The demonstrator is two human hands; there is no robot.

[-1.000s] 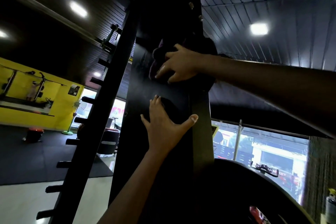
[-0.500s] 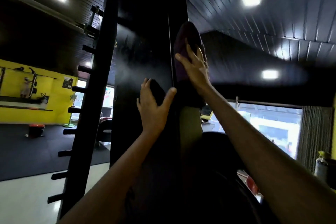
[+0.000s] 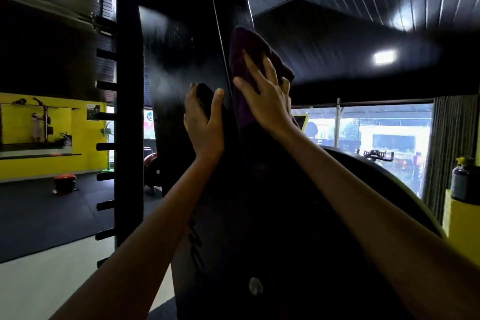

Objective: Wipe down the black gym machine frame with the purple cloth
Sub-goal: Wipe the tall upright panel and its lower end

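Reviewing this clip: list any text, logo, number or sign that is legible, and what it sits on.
Nothing can be read for certain.
Pale lettering running down the black frame: too dark and skewed to read.
Poster on the yellow wall: too small and blurred.
Round sign behind the frame: blurred, mostly hidden.
Dark jar at right: no label legible.

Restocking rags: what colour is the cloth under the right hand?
Dark purple cloth, seen in the head view.
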